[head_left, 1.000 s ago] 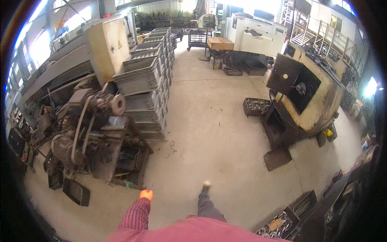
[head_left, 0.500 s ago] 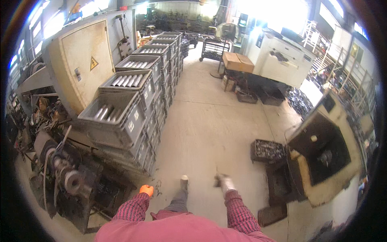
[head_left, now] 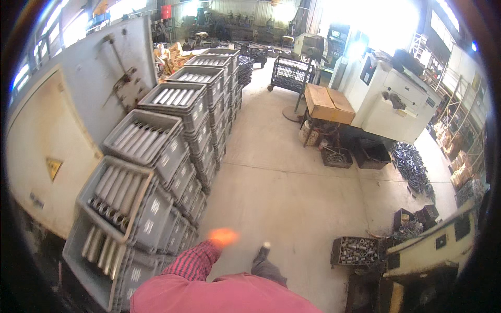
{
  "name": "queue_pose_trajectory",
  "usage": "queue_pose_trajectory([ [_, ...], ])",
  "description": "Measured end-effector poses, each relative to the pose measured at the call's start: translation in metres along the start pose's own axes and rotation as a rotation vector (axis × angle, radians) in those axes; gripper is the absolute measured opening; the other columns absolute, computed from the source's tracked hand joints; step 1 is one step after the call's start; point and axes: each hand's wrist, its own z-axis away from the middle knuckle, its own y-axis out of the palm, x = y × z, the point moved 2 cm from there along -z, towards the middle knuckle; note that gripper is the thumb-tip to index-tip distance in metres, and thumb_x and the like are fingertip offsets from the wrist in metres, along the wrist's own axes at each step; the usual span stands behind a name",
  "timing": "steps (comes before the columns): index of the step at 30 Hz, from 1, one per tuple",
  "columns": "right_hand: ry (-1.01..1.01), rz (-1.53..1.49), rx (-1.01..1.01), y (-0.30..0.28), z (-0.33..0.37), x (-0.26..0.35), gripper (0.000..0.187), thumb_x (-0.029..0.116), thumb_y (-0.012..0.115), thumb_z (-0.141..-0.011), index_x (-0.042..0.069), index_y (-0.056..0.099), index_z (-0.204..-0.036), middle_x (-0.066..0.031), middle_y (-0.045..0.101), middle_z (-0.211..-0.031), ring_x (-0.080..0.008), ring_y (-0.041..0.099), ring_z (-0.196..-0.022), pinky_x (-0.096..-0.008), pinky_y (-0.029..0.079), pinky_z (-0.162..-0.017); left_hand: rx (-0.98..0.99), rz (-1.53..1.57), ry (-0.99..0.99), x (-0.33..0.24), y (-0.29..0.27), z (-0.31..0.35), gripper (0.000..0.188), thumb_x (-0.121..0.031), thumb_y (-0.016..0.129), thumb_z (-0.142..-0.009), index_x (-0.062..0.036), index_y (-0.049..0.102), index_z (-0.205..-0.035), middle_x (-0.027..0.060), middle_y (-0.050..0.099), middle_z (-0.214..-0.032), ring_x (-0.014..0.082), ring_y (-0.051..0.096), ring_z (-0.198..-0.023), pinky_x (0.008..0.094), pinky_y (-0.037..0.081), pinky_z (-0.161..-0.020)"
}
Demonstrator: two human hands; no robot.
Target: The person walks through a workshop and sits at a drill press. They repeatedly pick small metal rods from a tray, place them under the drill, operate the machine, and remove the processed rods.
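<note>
My left hand (head_left: 223, 237), in an orange glove, swings in front of my body above the concrete floor (head_left: 271, 201). Motion smears its fingers, so I cannot tell whether it holds anything. Nearest to it, on the left, stand grey plastic crates (head_left: 162, 219) in tall stacks. Metal tubes (head_left: 116, 190) lie side by side in the upper crates. Below the hand, one shoe (head_left: 263, 251) shows on the floor. My right hand is out of the picture.
A yellowish cabinet (head_left: 47, 151) flanks the crates at left. On the right are a bin of short metal pieces (head_left: 359, 251), a machine (head_left: 433, 245), cardboard boxes (head_left: 329, 103), a white machine (head_left: 396, 101) and a floor pile of metal parts (head_left: 412, 169). A wheeled rack (head_left: 292, 73) stands ahead.
I have walked forward along the aisle; crates and machines are nearer. My left hand has swung forward and right in the picture. My right hand, in a pale glove, has left the view.
</note>
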Motion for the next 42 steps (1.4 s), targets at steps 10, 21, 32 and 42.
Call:
queue_pose_trajectory([
  [10, -0.295, 0.035, 0.207, 0.334, -0.095, 0.438, 0.028, 0.031, 0.057, -0.102, 0.008, 0.061, -0.088, -0.0057, 0.054, -0.071, -0.0221, 0.054, -0.060, -0.0458, 0.056, -0.063, 0.142, -0.502, -0.243, 0.064, -0.060, -0.284, 0.034, -0.028, 0.056, -0.093, -0.0056, 0.075, -0.110, 0.0289, 0.074, -0.108, 0.0452, 0.070, -0.113, 0.0539, 0.056, -0.095],
  [21, -0.907, 0.299, 0.465, 0.759, -0.073, 0.992, 0.027, 0.027, 0.062, -0.100, 0.002, 0.065, -0.092, -0.0071, 0.060, -0.076, -0.0221, 0.062, -0.065, -0.0424, 0.059, -0.064, 0.179, -0.432, -0.429, -0.011, -0.168, -0.562, 0.033, -0.027, 0.063, -0.091, -0.0029, 0.079, -0.106, 0.0255, 0.076, -0.110, 0.0393, 0.074, -0.105, 0.0500, 0.056, -0.092],
  [32, -0.026, 0.477, 0.134, 0.806, -0.231, 0.945, 0.033, 0.029, 0.052, -0.105, 0.002, 0.071, -0.110, -0.0146, 0.070, -0.095, -0.0283, 0.068, -0.083, -0.0475, 0.058, -0.078, -0.160, 0.100, -0.247, -0.259, -0.332, -1.081, 0.041, -0.033, 0.062, -0.085, 0.0043, 0.076, -0.096, 0.0280, 0.075, -0.097, 0.0393, 0.073, -0.093, 0.0478, 0.055, -0.088],
  [42, -0.256, 0.557, 0.214, 1.136, -0.302, 1.297, 0.031, 0.025, 0.054, -0.104, 0.002, 0.069, -0.119, -0.0123, 0.072, -0.109, -0.0248, 0.067, -0.096, -0.0434, 0.055, -0.088, -0.006, 0.016, -0.165, -0.511, -0.424, -1.454, 0.043, -0.037, 0.062, -0.086, 0.0007, 0.077, -0.101, 0.0267, 0.075, -0.096, 0.0387, 0.074, -0.097, 0.0482, 0.056, -0.086],
])
